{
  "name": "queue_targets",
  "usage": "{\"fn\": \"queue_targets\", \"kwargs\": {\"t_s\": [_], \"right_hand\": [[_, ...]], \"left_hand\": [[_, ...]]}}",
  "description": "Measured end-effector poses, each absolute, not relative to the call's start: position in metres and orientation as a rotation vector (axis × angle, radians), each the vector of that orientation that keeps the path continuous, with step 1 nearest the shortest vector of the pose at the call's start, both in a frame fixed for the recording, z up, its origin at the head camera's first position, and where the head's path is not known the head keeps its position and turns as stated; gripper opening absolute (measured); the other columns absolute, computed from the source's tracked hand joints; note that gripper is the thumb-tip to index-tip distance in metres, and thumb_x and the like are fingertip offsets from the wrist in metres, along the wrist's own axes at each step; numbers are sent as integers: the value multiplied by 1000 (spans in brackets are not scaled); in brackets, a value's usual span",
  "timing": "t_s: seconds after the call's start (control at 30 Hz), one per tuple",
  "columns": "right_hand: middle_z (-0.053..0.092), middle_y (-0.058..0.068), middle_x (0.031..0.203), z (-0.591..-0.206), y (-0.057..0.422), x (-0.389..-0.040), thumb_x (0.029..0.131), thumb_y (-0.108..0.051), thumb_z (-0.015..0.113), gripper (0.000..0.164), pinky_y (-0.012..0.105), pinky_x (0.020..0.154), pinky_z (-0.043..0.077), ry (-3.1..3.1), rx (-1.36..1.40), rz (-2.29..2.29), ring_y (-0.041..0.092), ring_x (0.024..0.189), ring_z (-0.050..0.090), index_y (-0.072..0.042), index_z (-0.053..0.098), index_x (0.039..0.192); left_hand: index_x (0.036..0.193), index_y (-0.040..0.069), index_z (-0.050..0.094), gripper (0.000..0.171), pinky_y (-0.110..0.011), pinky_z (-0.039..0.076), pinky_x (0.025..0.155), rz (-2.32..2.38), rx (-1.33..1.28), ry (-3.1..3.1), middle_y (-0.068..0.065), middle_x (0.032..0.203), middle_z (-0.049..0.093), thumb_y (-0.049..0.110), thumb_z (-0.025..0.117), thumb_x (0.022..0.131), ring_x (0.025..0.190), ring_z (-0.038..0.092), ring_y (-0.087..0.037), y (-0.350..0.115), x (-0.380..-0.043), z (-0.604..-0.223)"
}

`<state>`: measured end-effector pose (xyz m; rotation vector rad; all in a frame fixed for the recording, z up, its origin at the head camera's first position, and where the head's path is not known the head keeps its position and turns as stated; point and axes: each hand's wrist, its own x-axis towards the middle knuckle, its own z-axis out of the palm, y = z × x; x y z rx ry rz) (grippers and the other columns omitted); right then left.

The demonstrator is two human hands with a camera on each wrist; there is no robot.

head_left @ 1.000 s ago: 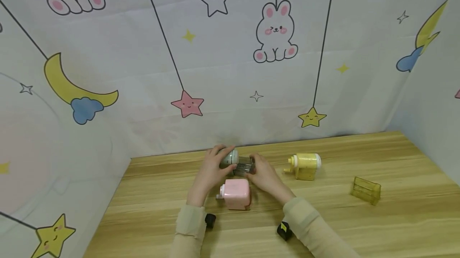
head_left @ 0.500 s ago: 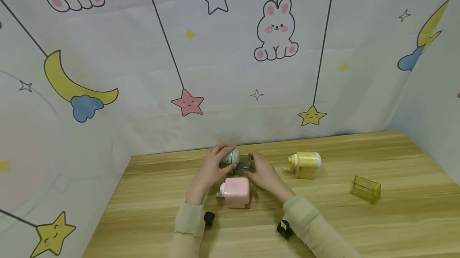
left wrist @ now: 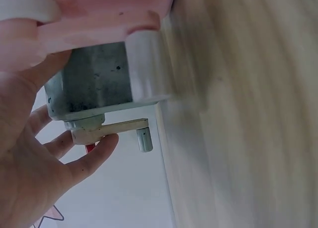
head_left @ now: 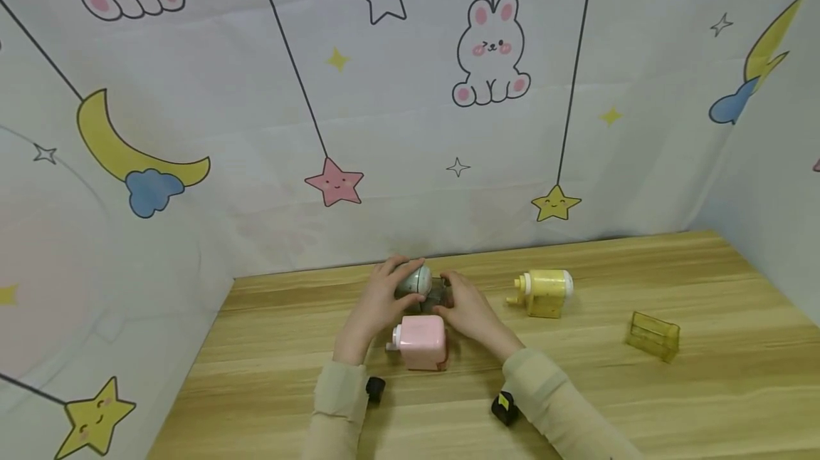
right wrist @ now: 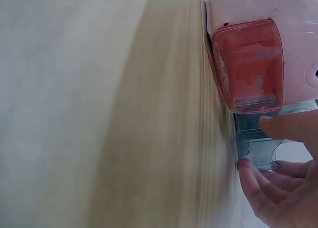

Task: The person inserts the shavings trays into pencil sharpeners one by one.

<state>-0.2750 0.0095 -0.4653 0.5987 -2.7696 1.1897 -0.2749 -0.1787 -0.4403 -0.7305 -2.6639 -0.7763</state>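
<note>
My left hand grips a pale green crank pencil sharpener from its left side. In the left wrist view its crank handle lies by my fingers. At its right side, my right hand pinches a see-through grey shavings drawer between thumb and fingers, part of the drawer inside the sharpener body. Just in front of both hands stands a pink pencil sharpener, its red see-through drawer in place; it covers part of the green one in both wrist views.
A yellow pencil sharpener stands to the right on the wooden table. Farther right lies a loose yellow see-through drawer. A cloth printed with stars and rabbits hangs behind the table's back edge.
The grey drawer has slid left, deeper into the green sharpener, as my hands came closer together. The pink and yellow sharpeners and the loose yellow drawer stay put.
</note>
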Motion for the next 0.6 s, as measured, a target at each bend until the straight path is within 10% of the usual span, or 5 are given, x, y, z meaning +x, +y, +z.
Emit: {"fn": "queue_targets", "kwargs": {"t_s": [0.6], "right_hand": [[53, 18, 116, -473, 9, -280, 72, -12, 73, 64, 34, 63, 48, -2754, 549, 1359, 18, 75, 52, 2, 43, 127]], "left_hand": [[136, 18, 40, 68, -47, 42, 94, -723, -691, -2687, -8, 127, 49, 22, 71, 75, 114, 40, -24, -178, -272, -437]]}}
